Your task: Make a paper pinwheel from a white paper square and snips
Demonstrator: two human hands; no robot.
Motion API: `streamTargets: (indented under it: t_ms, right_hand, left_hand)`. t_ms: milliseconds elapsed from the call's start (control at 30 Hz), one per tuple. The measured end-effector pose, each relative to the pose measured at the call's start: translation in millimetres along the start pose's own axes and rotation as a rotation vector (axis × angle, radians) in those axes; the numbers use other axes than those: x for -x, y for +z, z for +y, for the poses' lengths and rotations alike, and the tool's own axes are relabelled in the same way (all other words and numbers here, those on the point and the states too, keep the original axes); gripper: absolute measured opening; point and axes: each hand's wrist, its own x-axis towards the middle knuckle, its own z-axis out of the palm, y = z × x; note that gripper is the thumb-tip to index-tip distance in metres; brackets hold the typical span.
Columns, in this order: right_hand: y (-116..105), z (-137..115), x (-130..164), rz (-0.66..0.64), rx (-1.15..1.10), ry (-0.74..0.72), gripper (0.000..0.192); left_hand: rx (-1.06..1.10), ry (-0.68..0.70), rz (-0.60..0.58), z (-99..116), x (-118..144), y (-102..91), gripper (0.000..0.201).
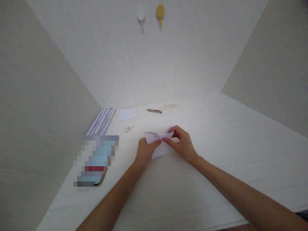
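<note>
A white sheet of paper (161,150), partly folded with its far edge raised, is held between both hands over the middle of the white table. My left hand (145,149) grips its left side, thumb lying on top and the other fingers hidden behind it. On the right side, my right hand (181,141) pinches the raised flap between thumb and fingers. The two thumbs nearly meet at the paper's middle. Beyond the hands lies a pair of thread snips (154,111). A flat white paper square (128,114) rests to the left of the snips.
Folded white papers (101,121) are stacked against the left wall. A phone-like item (98,163), mostly blurred out, lies nearer on the left. Small pale scraps (126,129) and more bits (169,105) lie on the table (228,144). White (141,14) and yellow hooks (160,12) hang on the back wall.
</note>
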Motion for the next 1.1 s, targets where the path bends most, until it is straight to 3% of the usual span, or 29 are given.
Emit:
streamTargets:
  t_ms: [200, 400, 567, 933, 1100]
  right_hand:
    - [4, 1, -2, 0.060, -0.379, 0.165, 0.060]
    - [14, -2, 3, 0.050, -0.613, 0.437, 0.056]
    - [16, -7, 7, 0.057, -0.615, 0.477, 0.046]
    - [14, -8, 7, 0.118, -0.567, 0.465, 0.050]
    - [12, -2, 4, 0.113, -0.551, 0.469, 0.053]
  left_hand:
    - [0.234, 0.004, 0.099, 1, 0, 1.6, 0.018]
    - [0.466, 0.025, 0.066, 1, 7, 12.7, 0.017]
    - [0.490, 0.019, 0.027, -3, 11, 19.6, 0.017]
    - [0.525, -0.009, -0.033, -4, 14, 22.9, 0.014]
    - [0.524, -0.036, -0.109, -4, 8, 15.1, 0.023]
